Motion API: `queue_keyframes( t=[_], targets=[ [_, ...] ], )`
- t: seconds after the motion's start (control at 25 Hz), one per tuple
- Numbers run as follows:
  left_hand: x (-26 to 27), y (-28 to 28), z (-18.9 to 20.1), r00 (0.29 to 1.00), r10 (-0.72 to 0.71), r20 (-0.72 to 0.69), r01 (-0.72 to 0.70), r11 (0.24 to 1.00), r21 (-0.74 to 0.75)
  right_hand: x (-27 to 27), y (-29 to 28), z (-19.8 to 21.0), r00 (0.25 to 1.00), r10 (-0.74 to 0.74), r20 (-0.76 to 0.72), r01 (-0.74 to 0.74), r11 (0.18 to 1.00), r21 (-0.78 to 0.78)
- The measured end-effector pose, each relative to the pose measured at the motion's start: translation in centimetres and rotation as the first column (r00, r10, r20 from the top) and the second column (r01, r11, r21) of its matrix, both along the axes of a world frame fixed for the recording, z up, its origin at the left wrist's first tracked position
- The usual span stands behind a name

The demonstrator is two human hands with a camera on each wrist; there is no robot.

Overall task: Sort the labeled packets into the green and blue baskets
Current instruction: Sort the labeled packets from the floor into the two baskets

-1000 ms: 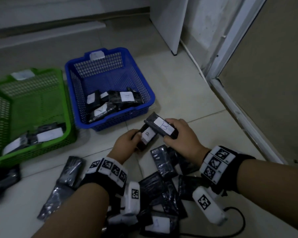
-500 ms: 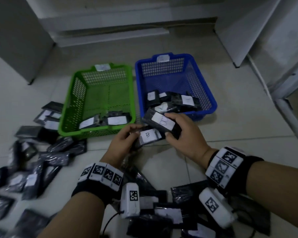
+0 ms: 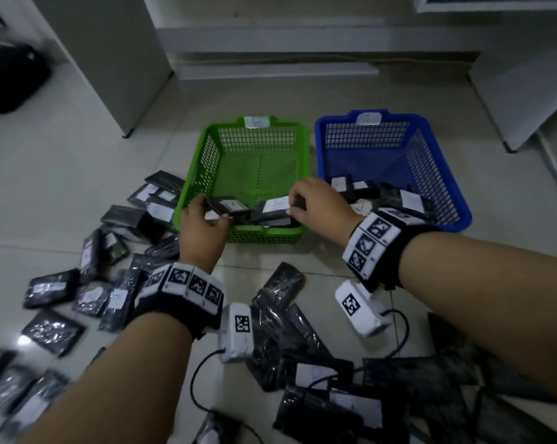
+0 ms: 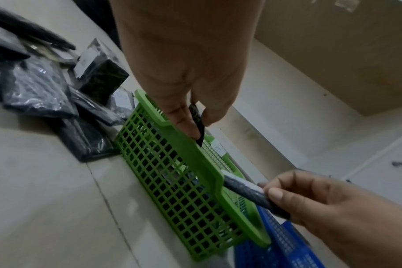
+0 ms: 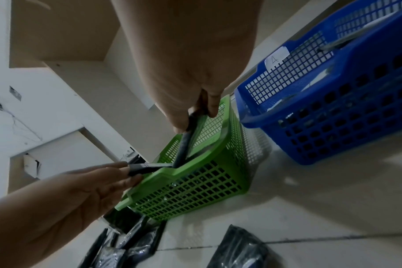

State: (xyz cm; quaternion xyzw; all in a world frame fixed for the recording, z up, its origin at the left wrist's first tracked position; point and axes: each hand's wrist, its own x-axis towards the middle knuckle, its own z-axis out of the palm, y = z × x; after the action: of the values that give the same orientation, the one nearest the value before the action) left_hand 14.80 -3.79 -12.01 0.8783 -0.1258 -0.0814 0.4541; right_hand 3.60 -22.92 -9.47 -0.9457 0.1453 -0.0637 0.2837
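Both hands reach over the near rim of the green basket (image 3: 264,233), each pinching a black labeled packet. The left hand (image 3: 203,225) holds its packet (image 3: 227,206) between thumb and fingertips at the packet's near end, so the packet juts forward from the fingers over the basket's near-left corner, white label up. The right hand (image 3: 318,203) grips the second packet (image 3: 275,205) by its right end — thumb below, fingers curled over the top — and the packet extends leftward from the hand, tilted down toward the basket's inside. In the right wrist view the two packets meet or cross just above the rim; whether they actually touch is not clear.

Other packets already lie at the near side of the green basket's floor. The blue basket (image 3: 456,219) stands just beside the green one on its right, holding several labeled packets (image 3: 410,200) along its near side. Each basket carries a small white tag on its far wall. Loose packets (image 3: 123,219) lie scattered on the tiled floor (image 3: 78,161) to the left of the green basket and in front of both arms.
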Motion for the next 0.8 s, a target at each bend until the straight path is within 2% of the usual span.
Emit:
queue_keyframes(
  t=[0.08,0.12,0.16,0.24,0.28,0.32,0.4,0.48,0.52,0.6,0.68,0.72,0.8],
  targets=[
    [-0.2,0.2,-0.1,0.998,-0.062,0.026,0.06,0.994,0.092,-0.1,-0.1,-0.9,0.988,0.08,-0.131,-0.09,0.993,-0.071],
    [-0.8,0.5,0.1,0.992,-0.088,0.092,0.078,0.992,0.103,-0.5,0.1,-1.2,0.981,0.106,-0.165,-0.127,0.985,-0.12],
    [-1.5,0.8,0.2,0.977,-0.111,0.18,0.095,0.991,0.095,-1.1,0.3,-1.5,0.985,0.112,-0.134,-0.134,0.978,-0.163],
    [-3.6,1.8,-0.1,0.954,-0.134,0.269,0.128,0.991,0.037,-2.8,1.2,-2.1,0.991,0.106,0.078,-0.095,0.985,-0.143],
    [-4.9,2.4,-0.4,0.955,-0.18,0.236,0.175,0.984,0.042,-3.6,1.8,-2.7,0.983,0.118,0.144,-0.104,0.989,-0.101],
    [-6.2,3.2,-1.3,0.957,-0.246,0.152,0.237,0.969,0.072,-4.3,2.5,-3.4,0.979,0.149,0.136,-0.141,0.988,-0.065],
    [-8.3,4.7,-3.5,0.919,-0.391,-0.047,0.391,0.893,0.222,-5.3,3.7,-5.0,0.96,0.265,-0.095,-0.268,0.963,-0.021],
    [-9.5,6.0,-5.5,0.866,-0.473,-0.162,0.498,0.783,0.373,-5.4,4.3,-6.5,0.845,0.394,-0.362,-0.444,0.894,-0.063],
    [-9.9,6.4,-6.1,0.86,-0.477,-0.181,0.507,0.76,0.407,-5.3,4.4,-6.9,0.79,0.436,-0.431,-0.517,0.851,-0.087],
    [-9.9,6.7,-6.4,0.872,-0.443,-0.208,0.489,0.774,0.403,-5.4,4.6,-7.6,0.772,0.447,-0.451,-0.553,0.823,-0.13],
    [-9.3,6.8,-6.0,0.859,-0.423,-0.286,0.508,0.773,0.38,-6.1,4.6,-8.3,0.82,0.388,-0.421,-0.497,0.848,-0.186],
    [-8.8,6.9,-5.8,0.837,-0.426,-0.344,0.533,0.777,0.335,-6.6,4.6,-8.5,0.842,0.352,-0.409,-0.464,0.86,-0.214],
    [-7.8,7.3,-5.0,0.78,-0.442,-0.442,0.544,0.829,0.131,-7.2,4.2,-8.3,0.87,0.3,-0.392,-0.393,0.901,-0.183]
  ],
)
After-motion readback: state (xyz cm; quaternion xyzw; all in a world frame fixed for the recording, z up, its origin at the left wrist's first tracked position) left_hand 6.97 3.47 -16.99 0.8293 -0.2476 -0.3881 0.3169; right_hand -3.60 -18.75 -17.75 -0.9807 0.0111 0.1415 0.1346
